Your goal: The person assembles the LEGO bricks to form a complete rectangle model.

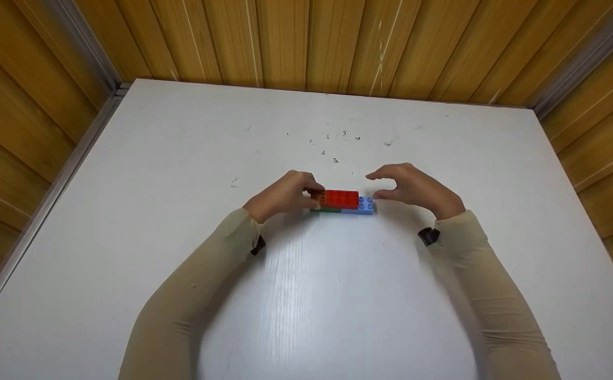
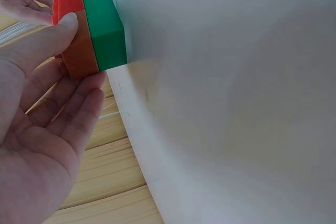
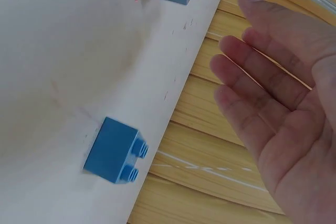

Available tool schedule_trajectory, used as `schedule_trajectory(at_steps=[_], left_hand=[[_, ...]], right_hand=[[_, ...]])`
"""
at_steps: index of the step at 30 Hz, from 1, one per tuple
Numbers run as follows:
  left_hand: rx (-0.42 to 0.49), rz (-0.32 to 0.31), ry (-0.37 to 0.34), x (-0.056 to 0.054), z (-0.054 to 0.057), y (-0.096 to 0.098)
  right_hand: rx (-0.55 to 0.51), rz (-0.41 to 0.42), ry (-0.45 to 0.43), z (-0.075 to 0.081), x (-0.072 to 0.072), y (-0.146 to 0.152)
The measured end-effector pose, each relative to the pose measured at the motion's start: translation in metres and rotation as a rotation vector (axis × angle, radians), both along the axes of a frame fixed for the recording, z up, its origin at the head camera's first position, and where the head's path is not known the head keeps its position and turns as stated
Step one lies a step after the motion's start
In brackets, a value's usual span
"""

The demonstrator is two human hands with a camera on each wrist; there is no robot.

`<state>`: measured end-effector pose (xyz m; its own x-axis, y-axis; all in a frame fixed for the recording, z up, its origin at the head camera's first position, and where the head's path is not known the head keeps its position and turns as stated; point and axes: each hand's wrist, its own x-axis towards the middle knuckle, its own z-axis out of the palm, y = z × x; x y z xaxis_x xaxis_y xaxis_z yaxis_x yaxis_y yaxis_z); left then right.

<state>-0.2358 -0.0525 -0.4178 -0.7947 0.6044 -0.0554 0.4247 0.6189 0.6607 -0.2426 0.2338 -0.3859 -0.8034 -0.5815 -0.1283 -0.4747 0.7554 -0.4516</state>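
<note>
My left hand (image 1: 283, 194) pinches an orange-brown toy building brick (image 2: 84, 48), thumb on its near side and fingers behind. That brick sits over a green brick (image 2: 105, 24), at the left end of a low two-layer row. Beside it in the upper layer is a red brick (image 1: 342, 199). A light blue brick (image 1: 366, 204) forms the lower layer's right end, its studs partly uncovered. Just right of the row, my right hand (image 1: 417, 186) is held with thumb and fingers spread apart, holding nothing. The right wrist view shows a separate blue brick (image 3: 113, 150) below that hand.
The white table (image 1: 332, 301) has small dark scuff marks (image 1: 335, 160) beyond the bricks. Wood-look panels (image 1: 285, 42) rise behind it and at both sides. Each wrist wears a black strap, one showing below the right cuff (image 1: 428, 236).
</note>
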Motion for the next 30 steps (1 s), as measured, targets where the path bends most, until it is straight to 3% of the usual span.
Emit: schedule_trajectory(at_steps=[9,17,30], left_hand=[[0.004,-0.011,0.006,0.000,0.000,-0.001],[0.010,-0.013,0.008,0.000,-0.001,-0.001],[0.023,-0.011,-0.002,0.000,-0.003,-0.002]], right_hand=[[-0.030,-0.036,-0.012,-0.002,-0.004,0.018],[0.032,-0.120,-0.102,-0.003,-0.009,0.028],[0.053,-0.211,-0.132,-0.008,-0.012,0.044]])
